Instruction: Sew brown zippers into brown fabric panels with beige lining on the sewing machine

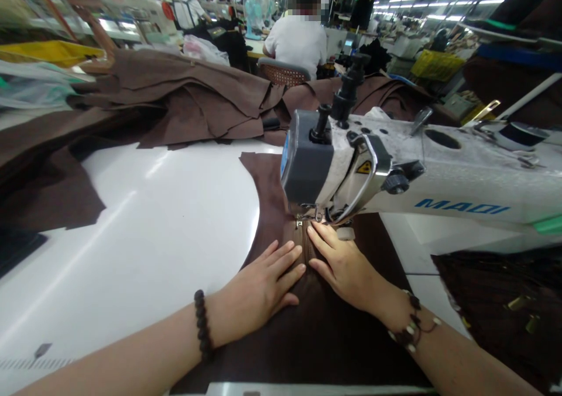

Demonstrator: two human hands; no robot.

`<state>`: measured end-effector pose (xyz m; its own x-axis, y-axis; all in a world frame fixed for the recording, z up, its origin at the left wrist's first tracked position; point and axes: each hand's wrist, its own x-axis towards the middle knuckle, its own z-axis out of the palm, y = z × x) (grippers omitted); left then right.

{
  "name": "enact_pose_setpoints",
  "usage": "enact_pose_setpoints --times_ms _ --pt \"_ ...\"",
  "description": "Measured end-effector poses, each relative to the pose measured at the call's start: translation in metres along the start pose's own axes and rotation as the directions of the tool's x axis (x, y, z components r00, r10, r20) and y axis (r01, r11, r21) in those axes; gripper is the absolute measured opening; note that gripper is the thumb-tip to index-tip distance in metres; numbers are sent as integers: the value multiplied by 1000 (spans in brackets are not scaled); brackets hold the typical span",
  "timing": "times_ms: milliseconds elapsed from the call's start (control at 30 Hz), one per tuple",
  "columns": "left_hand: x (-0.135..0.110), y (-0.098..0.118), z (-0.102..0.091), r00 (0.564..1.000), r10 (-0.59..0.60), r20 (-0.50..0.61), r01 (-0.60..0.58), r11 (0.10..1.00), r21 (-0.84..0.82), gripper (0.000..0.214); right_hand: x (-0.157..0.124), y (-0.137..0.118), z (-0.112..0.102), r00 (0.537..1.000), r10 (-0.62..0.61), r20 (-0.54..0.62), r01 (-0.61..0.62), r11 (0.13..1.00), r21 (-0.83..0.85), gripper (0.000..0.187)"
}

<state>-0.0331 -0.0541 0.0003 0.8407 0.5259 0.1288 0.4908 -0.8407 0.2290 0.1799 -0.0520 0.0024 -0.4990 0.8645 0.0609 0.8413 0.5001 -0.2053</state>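
Note:
A dark brown fabric piece (pixel 307 337) with a zipper (pixel 306 249) running down its middle lies on the white table under a white sewing machine (pixel 439 173). My left hand (pixel 263 282) lies flat on the fabric just left of the zipper, fingers stretched toward the needle. My right hand (pixel 340 261) presses flat on the fabric right of the zipper, its fingertips close to the presser foot (pixel 309 214). Both wrists wear bead bracelets. Neither hand grips anything.
Heaps of brown fabric (pixel 188 97) lie along the back and left of the white table (pixel 167 232). More dark cloth (pixel 496 302) sits at the right. A person in a white shirt (pixel 298 41) sits with their back turned, behind the machine.

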Motion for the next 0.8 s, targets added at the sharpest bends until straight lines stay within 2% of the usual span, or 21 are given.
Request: enact_pose_setpoints --times_ms 200,567,800 --pt "8 -12 -1 1000 14 -17 -14 1000 -4 43 11 10 -2 1000 -3 3 3 1000 15 48" --pt "23 -35 -7 999 43 -3 -43 998 -55 42 31 15 -8 999 -18 -28 18 1000 -6 29" --pt "30 -42 -10 996 80 -24 -81 996 -44 37 40 18 -16 999 -38 25 36 996 76 33"
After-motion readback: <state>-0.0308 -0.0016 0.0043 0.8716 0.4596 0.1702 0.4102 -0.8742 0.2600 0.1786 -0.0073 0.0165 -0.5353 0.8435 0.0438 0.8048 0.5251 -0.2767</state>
